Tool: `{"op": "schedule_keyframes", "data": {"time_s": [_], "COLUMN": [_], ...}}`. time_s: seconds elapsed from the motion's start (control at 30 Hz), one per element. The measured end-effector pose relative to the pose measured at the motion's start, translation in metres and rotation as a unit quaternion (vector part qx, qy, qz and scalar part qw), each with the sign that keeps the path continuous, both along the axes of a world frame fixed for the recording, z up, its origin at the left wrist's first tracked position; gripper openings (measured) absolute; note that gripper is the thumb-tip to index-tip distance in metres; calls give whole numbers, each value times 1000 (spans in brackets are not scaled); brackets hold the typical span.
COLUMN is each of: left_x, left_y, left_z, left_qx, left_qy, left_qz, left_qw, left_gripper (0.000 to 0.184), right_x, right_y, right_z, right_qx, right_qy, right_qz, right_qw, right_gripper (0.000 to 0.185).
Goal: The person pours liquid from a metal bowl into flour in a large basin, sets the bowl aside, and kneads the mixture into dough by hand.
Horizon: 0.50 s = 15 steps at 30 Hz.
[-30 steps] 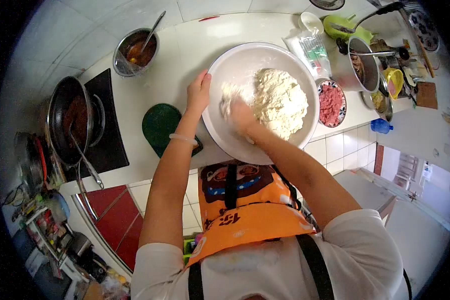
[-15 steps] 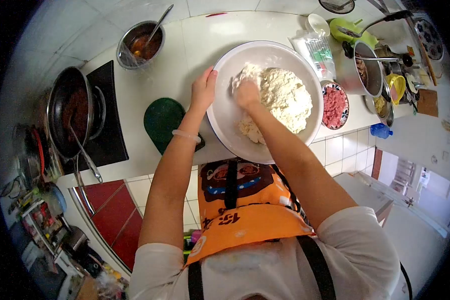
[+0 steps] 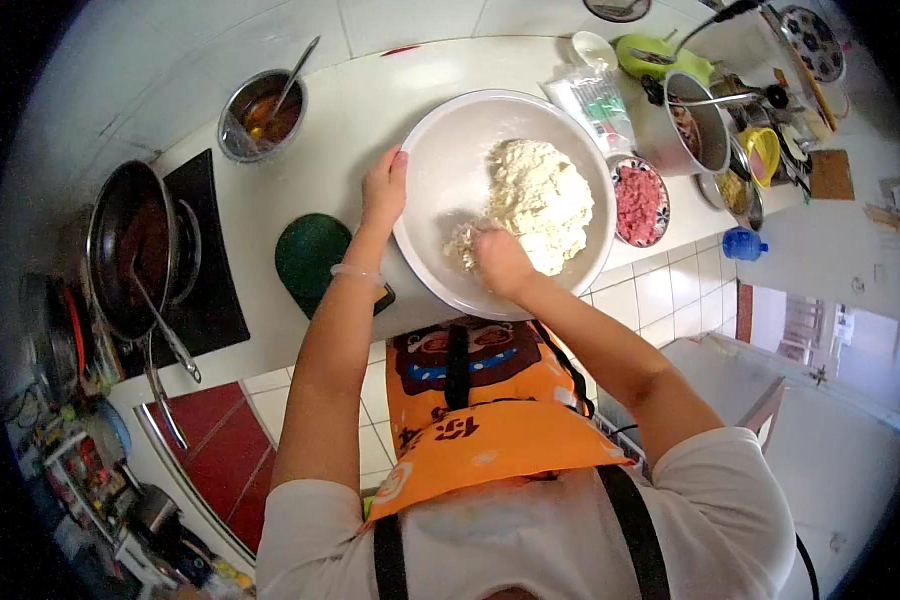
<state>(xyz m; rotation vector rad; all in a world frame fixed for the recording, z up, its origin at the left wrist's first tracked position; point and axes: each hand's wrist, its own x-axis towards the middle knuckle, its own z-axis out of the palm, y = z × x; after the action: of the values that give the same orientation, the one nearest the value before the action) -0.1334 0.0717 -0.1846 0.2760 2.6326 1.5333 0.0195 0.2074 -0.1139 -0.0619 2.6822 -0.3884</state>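
A wide white basin (image 3: 438,165) with a dark rim line sits on the counter in front of me. Inside it, toward the right, lies a lumpy mass of pale dough (image 3: 542,195). My left hand (image 3: 382,190) grips the basin's left rim, its thumb pointing up along the edge. Low in the basin, my right hand (image 3: 502,258) has its fingers curled into a crumbly bit of dough at the near-left side of the mass. Its fingertips are partly hidden by the dough.
Beside the basin stand a patterned bowl of pink minced meat (image 3: 640,203), a steel pot (image 3: 710,135) and a plastic packet (image 3: 598,110). To the left are a dark green board (image 3: 312,255), a bowl of red sauce (image 3: 262,115) and a frying pan (image 3: 135,250) on a black hob.
My right hand has moved from the basin's upper left toward its near side, bringing a bit of dough down. My left hand stays on the rim. The view has shifted slightly.
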Motion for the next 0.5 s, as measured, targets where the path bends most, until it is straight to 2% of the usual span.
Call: {"op": "schedule_keyframes", "data": {"time_s": [0.1, 0.17, 0.23, 0.3, 0.33, 0.37, 0.4, 0.43, 0.5], "left_x": [1, 4, 16, 39, 48, 52, 54, 57, 60], "left_y": [-1, -2, -4, -7, -7, -7, -5, -2, 0], "left_z": [0, 3, 0, -2, 0, 1, 8, 13, 19], "left_qx": [11, 10, -11, 6, 21, 20, -3, -25, -35], "left_qy": [-6, -14, -3, -5, -14, -13, -34, -56, -50], "left_qz": [-6, -22, -10, 7, 29, 33, 49, 66, 67], "left_qw": [1000, 1000, 1000, 1000, 999, 999, 998, 996, 996], "left_gripper": [37, 39, 39, 39, 39, 39, 38, 37, 37], "right_x": [7, 9, 6, 6, 4, 3, 3, 0, -5], "right_y": [33, 65, 103, 141, 145, 145, 144, 139, 119], "right_z": [25, 32, 36, 19, 14, 8, 3, -1, -13], "right_qx": [-61, -36, 13, 53, 53, -17, -85, -86, -75], "right_qy": [78, 224, 185, 271, 274, 156, 28, 26, 20], "right_qz": [-69, -72, -93, -44, -43, -209, -366, -363, -373], "right_qw": [993, 971, 978, 960, 959, 965, 926, 928, 925], "right_gripper": [18, 22, 27, 37, 37, 42, 48, 48, 61]}}
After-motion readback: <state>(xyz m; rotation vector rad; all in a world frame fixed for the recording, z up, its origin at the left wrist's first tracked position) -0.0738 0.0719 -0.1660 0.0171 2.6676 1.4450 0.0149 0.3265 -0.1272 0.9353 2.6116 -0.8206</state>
